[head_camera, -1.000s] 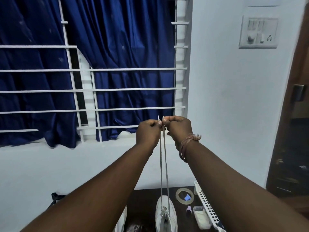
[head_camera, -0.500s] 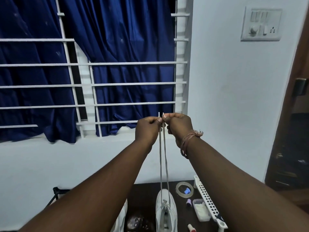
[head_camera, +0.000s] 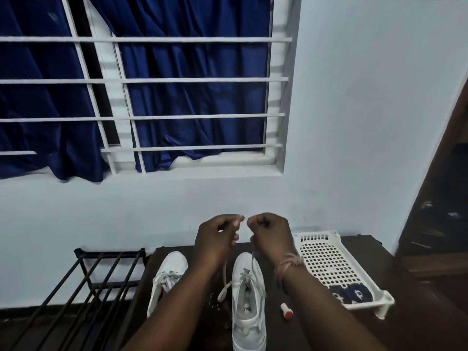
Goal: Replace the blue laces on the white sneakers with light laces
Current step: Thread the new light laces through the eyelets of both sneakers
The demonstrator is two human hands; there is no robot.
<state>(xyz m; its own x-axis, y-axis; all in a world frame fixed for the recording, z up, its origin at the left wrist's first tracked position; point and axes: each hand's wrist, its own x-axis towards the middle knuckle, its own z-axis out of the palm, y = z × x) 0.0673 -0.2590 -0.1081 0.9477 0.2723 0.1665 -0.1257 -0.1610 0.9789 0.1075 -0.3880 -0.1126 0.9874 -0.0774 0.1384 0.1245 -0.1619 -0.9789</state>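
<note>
- The left hand [head_camera: 217,239] is held up over the dark worktop [head_camera: 374,325], with its fingers curled. It pinches one end of the light lace [head_camera: 226,281].
- That end of the lace hangs down loose from the left hand and ends beside the right sneaker [head_camera: 249,300].
- The right hand [head_camera: 269,235] is up next to the left hand, close but not touching. Its fingers are curled too, and it grips the other end of the light lace, which runs down to the front of the right sneaker.
- A thin thread band [head_camera: 288,266] is tied around the right wrist.
- The right sneaker is white and stands on the worktop with its toe pointing at the wall. The light lace crosses only its front holes. The rest of the holes are bare.
- The left sneaker [head_camera: 168,277] is white too. It sits just to the left, near the other shoe, with a light lace across its top.
- A small white tube with a red end [head_camera: 286,310] lies on the worktop, to the right of the right sneaker.
- A white plastic tray with holes [head_camera: 326,262] sits on the right side of the worktop. Something dark blue [head_camera: 352,293] lies in its near end.
- A black metal rack [head_camera: 96,274] stands to the left of the worktop.
- Behind it all is a window with white bars [head_camera: 157,79] and a blue curtain [head_camera: 190,102].
</note>
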